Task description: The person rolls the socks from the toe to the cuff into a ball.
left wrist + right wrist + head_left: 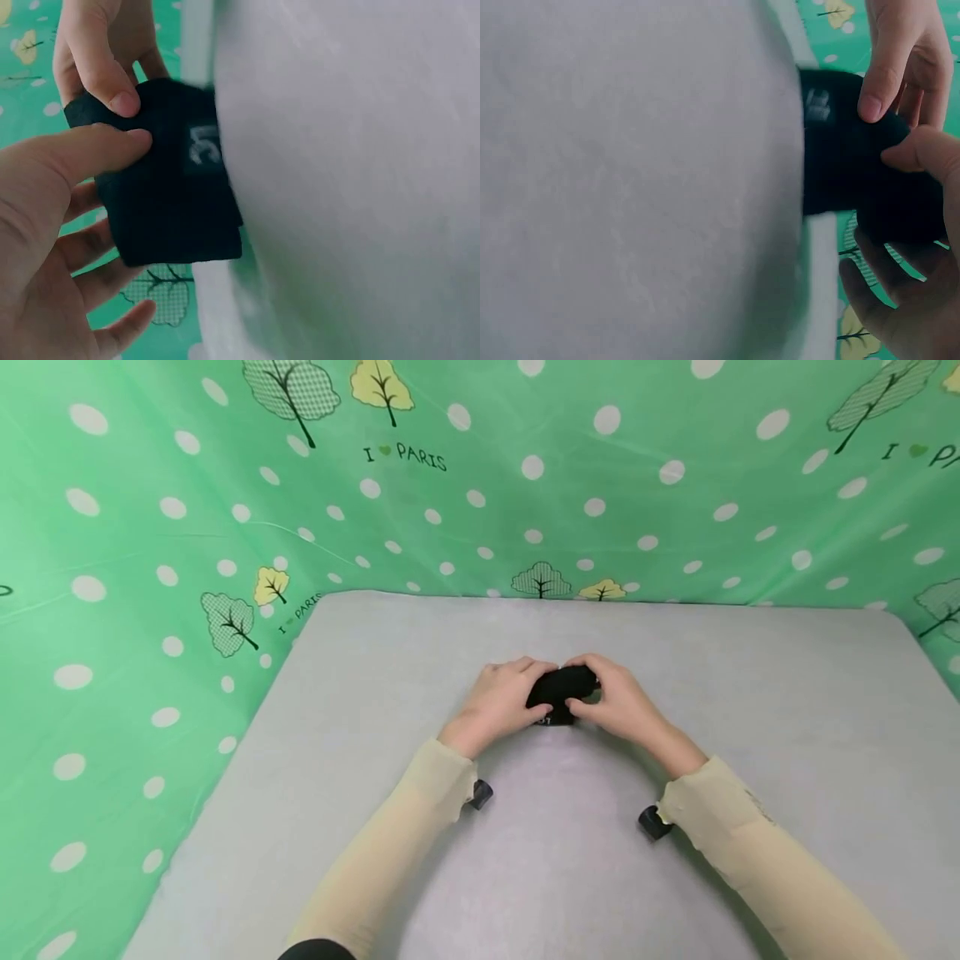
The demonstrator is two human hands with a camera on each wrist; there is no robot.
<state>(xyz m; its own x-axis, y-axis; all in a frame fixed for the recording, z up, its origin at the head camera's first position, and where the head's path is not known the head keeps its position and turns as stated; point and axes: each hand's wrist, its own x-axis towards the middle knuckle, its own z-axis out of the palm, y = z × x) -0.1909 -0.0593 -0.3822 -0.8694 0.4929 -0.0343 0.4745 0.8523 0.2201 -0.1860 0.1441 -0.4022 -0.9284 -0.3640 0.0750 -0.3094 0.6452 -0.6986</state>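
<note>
- Nearest in the head view, two beige sleeves [405, 852] are reaching in over the grey table [787, 760], each with a small black wrist camera [481, 793] sitting at its cuff.
- Further in, the left hand [501, 700] and right hand [618, 697] are meeting at mid-table, both closing on a black cloth [561, 691] bundled between them just above the surface.
- The left hand is pinching the cloth, its thumb [90, 150] pressing on the front while the fingers are curling behind it; this looks like a grip for keeping the folded layers from springing apart.
- The right hand is doing the same from the other side, thumb [922, 150] on the fabric and fingers cupping underneath, apparently steadying the bundle.
- The wrist views are showing what the head view is hiding: a pale mark [204, 145] on the cloth, stacked folded edges at its lower end, and each thumb's exact contact.
- Only the head view is showing where the cloth is sitting on the table.
- Farthest back, a green dotted backdrop [525, 485] with trees is hanging behind and beside the table.
</note>
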